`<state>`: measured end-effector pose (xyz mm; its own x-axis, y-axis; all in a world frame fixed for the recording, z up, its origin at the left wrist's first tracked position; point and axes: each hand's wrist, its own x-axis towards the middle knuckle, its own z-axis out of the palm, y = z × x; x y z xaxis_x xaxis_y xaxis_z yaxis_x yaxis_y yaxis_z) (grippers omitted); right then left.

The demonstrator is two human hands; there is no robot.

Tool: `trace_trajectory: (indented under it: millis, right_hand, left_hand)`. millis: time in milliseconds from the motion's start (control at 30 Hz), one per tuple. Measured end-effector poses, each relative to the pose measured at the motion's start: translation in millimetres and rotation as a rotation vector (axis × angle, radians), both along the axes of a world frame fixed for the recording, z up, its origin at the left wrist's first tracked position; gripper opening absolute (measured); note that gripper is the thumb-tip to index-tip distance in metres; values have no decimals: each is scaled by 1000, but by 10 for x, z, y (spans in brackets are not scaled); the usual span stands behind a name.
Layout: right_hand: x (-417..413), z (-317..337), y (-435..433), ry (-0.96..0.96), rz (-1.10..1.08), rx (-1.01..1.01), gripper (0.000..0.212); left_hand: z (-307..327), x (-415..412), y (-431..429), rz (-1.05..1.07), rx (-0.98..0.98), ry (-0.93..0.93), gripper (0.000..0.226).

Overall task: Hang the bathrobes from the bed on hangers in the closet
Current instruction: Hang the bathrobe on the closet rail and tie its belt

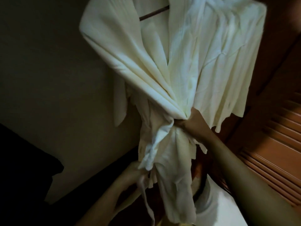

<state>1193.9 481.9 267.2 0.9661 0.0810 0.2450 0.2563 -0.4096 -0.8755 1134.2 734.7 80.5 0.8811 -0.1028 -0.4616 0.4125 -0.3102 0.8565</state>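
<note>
A cream bathrobe (162,54) hangs in front of me on a dark wooden hanger (153,13), whose bar shows in the open collar. My right hand (192,121) grips the robe bunched together at its waist, pulling the front folds to one point. Lower down, my left hand (132,175) holds the robe's thin belt (146,201), which trails down past my wrist. The lower part of the robe hangs twisted between my two hands. The hanger's hook is out of view at the top.
A plain pale wall (57,79) lies to the left, with a dark shape (24,168) at the lower left. A brown louvred closet door (276,160) stands at the right. A white surface (219,209) shows at the bottom.
</note>
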Motion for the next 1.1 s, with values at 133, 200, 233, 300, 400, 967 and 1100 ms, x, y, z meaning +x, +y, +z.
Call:
trace_trajectory:
  millis: [133,200,233,300,400,967,1100]
  right_hand:
    - [139,-48,-34,40,-68,-235,82]
    - [259,-166,-118,200,51,-428,92]
    - [326,-266,-215,290,133,-563,87]
    - [403,-572,-494,448,262,-868,58]
    - [370,-1119,-969,483,288,-1048,46]
    - [-1246,-1930,-779,440,445,-564,58]
    - [-1465,-1490,-340,436,496,-374,52]
  left_hand:
    - [384,-16,472,326,142,-167,14]
    - [395,-126,591,372,156,-170,13]
    - [390,-216,596,354,159,-134,11]
    - [272,-373,626,369,142,-67,8]
    - [68,-629,634,451,117,-13,15]
    - [-333,-1480,-862,274,188,-79,31]
    - [-31,-1430,-1324,228,-72,-149,57]
